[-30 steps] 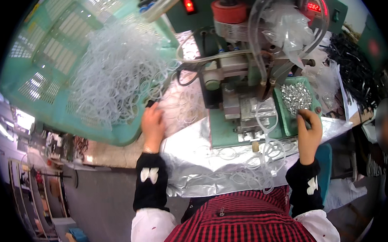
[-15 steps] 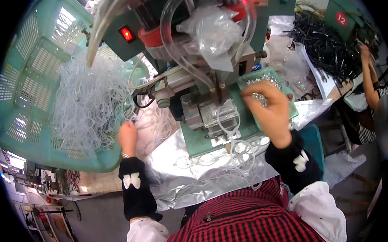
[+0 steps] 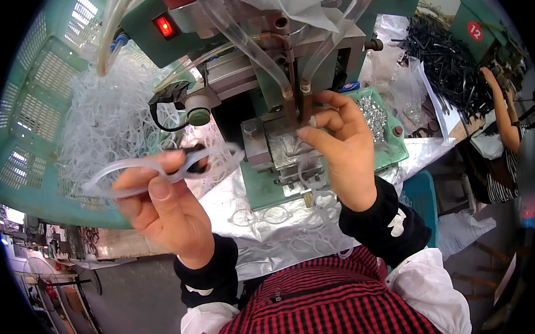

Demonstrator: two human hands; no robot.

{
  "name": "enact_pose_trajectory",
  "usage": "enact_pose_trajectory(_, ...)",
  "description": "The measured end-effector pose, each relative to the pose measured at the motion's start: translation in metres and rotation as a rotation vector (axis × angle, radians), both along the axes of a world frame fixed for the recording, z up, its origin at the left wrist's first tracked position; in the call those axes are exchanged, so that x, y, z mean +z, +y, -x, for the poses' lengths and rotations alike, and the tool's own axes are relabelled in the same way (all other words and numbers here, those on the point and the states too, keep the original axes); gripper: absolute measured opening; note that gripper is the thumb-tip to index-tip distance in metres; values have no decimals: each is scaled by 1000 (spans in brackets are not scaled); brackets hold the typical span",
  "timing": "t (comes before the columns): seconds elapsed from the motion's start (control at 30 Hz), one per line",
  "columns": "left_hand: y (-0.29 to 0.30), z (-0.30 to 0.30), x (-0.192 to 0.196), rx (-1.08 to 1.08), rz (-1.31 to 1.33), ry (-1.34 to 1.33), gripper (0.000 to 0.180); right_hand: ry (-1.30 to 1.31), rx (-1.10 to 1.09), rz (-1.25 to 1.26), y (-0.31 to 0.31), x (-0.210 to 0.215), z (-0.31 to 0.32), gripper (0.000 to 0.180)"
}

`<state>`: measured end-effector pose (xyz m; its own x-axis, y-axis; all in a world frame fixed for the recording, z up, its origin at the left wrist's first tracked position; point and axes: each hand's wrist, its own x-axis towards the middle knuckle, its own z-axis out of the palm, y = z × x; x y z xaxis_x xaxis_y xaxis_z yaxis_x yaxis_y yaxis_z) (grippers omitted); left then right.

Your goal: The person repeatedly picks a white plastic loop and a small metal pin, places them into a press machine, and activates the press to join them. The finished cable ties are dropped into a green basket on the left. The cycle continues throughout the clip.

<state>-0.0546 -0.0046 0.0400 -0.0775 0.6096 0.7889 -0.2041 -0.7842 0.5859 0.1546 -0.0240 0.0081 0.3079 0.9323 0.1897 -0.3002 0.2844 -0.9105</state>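
My left hand [image 3: 165, 213] is raised beside the machine, thumb and fingers closed on a translucent double-loop piece [image 3: 121, 167] shaped like a goggle frame. At the green bench press [image 3: 249, 162], my right hand [image 3: 344, 146] reaches to the metal fixture [image 3: 281, 136], just under two tubes with brass-coloured ends. Its thumb and fingertips are bent together there; whatever they pinch is too small to make out. Another clear looped piece [image 3: 303, 171] hangs from the front of the fixture, close to my right wrist. Several similar loops [image 3: 275, 214] lie on silver foil below.
A green basket [image 3: 44, 117] at the left holds a heap of clear loops. Right of the press stands a green tray [image 3: 392, 146] of small shiny metal parts. A black pile of strips [image 3: 448, 63] lies farther right, near another person's arm [image 3: 502, 109]. Clear hoses hang over the fixture.
My left hand has come up from the basket's edge and now shows the double-loop piece. My right hand has moved left from above the metal-parts tray to the fixture.
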Motion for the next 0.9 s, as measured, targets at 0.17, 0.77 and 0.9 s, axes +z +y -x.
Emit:
enact_pose_trajectory(0.17, 29, -14, 11, 22, -104, 84, 15, -18, -35, -6, -17, 7, 6, 52)
enact_pose_trajectory(0.77, -10, -47, -50, 76, -627, 704, 19, -1414, -645, 201, -12, -97, -102, 15)
enact_pose_trajectory(0.9, -56, -7, -73, 81, -379, 669, 20, -1391, -708, 144, -11, -98, -98, 9)
